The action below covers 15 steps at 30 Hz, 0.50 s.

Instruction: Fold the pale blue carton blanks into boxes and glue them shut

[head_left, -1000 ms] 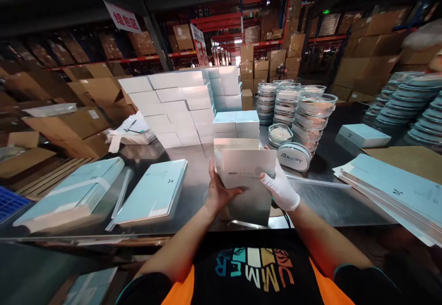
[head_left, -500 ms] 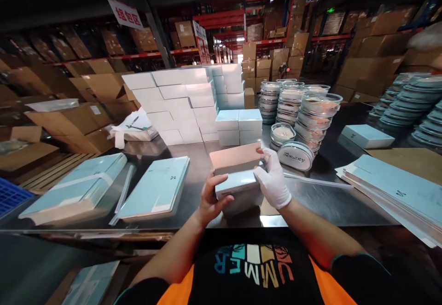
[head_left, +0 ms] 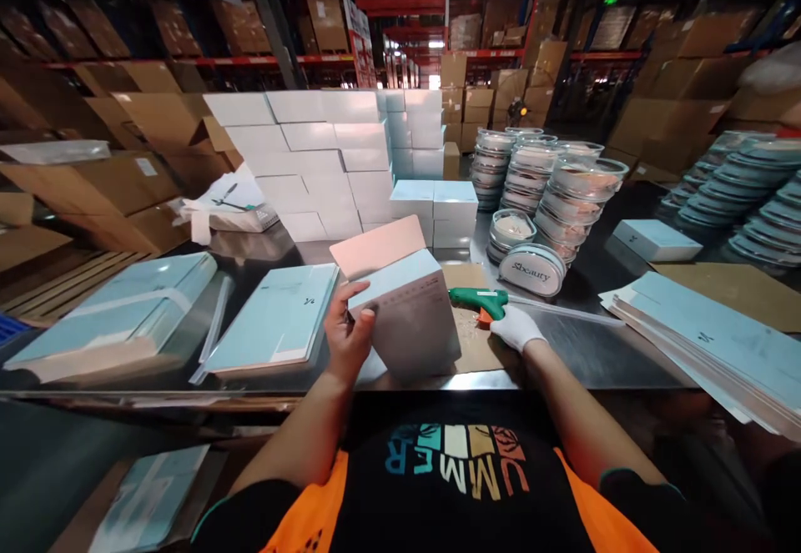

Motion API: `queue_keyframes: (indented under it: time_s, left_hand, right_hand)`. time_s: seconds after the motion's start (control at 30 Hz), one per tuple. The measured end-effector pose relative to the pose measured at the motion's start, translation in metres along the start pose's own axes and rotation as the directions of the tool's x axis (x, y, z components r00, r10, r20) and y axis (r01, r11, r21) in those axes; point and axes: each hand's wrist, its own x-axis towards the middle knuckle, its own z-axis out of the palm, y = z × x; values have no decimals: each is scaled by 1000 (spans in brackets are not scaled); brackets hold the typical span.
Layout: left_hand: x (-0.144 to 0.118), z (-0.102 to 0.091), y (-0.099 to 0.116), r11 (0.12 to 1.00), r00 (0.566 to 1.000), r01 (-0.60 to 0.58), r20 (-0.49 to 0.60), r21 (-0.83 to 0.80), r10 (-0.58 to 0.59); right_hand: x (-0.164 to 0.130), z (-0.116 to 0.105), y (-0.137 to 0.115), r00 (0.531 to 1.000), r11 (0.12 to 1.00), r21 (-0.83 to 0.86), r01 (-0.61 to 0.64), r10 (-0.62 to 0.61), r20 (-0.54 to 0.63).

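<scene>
My left hand (head_left: 345,332) fingers clamp the box (head_left: 406,311), flap up; my gloved right hand (head_left: 516,328) fingers close around the glue gun (head_left: 481,301).

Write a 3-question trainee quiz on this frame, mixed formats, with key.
1. True or false: the left hand grips the pale box while its flap stands open.
2. Multiple choice: the gloved right hand rests on
A. the round tin lettered Beauty
B. the green glue gun
C. a stack of flat blue sheets
3. Fill in: the glue gun lies on a piece of brown ____ on the steel table.

Key
1. True.
2. B; the round tin sits apart, farther back.
3. Cardboard.
</scene>
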Motion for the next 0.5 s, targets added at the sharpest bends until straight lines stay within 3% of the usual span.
queue_keyframes:
  time_s: [0.1, 0.17, 0.23, 0.3, 0.33, 0.4, 0.43, 0.5]
  left_hand:
    - [0, -6, -2, 999, 999, 44, -7, -28, -44]
    - [0, -9, -3, 995, 996, 94, 5, -41, -94]
    - [1, -11, -1, 989, 990, 138, 17, -49, -138]
    - [2, -10, 2, 986, 988, 155, 28, -66, -154]
    - [4, -8, 5, 984, 987, 161, 38, -79, -158]
    - [7, -2, 11, 978, 982, 182, 72, -106, -175]
    - [9, 1, 14, 973, 978, 199, 90, -116, -189]
    - [12, 9, 20, 966, 971, 224, 117, -128, -210]
  right_hand:
    - [-5, 7, -5, 996, 993, 118, 7, 4, -93]
    - [-15, 10, -13, 975, 977, 211, 40, 7, -221]
    - [-27, 6, -24, 906, 930, 341, 139, 20, -423]
    - [-40, -6, -38, 803, 816, 489, 310, 50, -594]
    - [-47, -15, -45, 791, 741, 550, 386, 41, -611]
    - [-59, -38, -59, 855, 616, 643, 455, -100, -509]
    - [-65, -48, -64, 875, 591, 658, 467, -201, -441]
    - [-74, -62, -74, 849, 626, 574, 527, -352, -395]
